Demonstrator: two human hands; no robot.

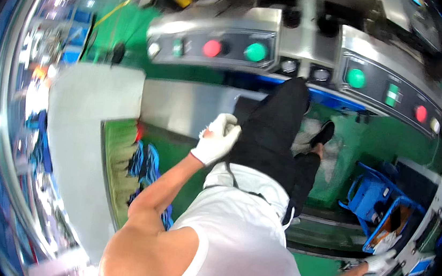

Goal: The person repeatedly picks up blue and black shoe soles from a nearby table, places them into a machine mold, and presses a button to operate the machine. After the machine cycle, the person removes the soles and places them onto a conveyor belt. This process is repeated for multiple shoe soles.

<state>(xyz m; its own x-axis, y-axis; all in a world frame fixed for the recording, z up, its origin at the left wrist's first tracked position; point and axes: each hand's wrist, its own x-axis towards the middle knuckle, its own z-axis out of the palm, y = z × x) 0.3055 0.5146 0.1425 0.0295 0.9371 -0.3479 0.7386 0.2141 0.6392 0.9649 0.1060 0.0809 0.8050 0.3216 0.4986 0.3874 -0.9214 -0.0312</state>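
My left hand (216, 141), in a white knitted glove, is beside my black-trousered thigh. Its fingers are loosely curled with the thumb apart, and I see nothing held in it. Behind that hand lies a flat metal surface (181, 105) at the machine's front. Far out to the lower right, my right hand (379, 263), also in a white glove, reaches beside a grey metal panel (407, 241). It is small and smeared there, so its grip and any contact cannot be made out.
Ahead stand two control boxes, left (234, 49) and right (373, 82), with red and green buttons. A pale grey board (73, 138) and a green-lined tray (121, 162) are at left. At right, a blue stool-like frame (368, 194) stands on the green floor (334, 185).
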